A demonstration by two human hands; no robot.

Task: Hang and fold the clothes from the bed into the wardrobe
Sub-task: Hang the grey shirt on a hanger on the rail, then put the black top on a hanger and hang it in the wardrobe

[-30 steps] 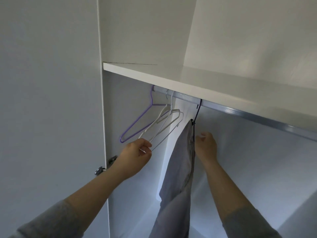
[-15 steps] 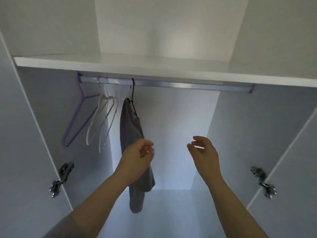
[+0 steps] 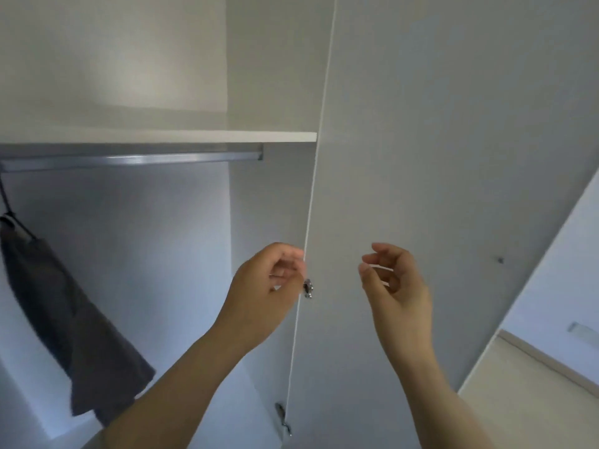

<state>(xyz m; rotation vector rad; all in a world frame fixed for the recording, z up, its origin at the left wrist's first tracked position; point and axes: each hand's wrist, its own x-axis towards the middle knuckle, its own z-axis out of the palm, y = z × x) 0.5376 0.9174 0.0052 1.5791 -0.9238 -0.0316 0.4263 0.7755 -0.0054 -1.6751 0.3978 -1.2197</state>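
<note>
A dark grey garment (image 3: 64, 319) hangs from a black hanger (image 3: 8, 202) on the metal rail (image 3: 129, 158) at the far left of the open wardrobe. My left hand (image 3: 262, 293) is raised in front of the wardrobe's right side, fingers loosely curled, holding nothing. My right hand (image 3: 395, 286) hovers in front of the open right door (image 3: 437, 157), fingers loosely curled and empty. Both hands are well to the right of the garment.
A white shelf (image 3: 194, 136) runs above the rail. Metal hinges (image 3: 308, 288) sit on the door's inner edge, one more lower down (image 3: 282, 416). A beige surface (image 3: 534, 400) shows at the lower right.
The view has swung right: the garment and rail slid to the left edge and the empty hangers left the frame. Both hands stay raised and empty, now in front of the right door.
</note>
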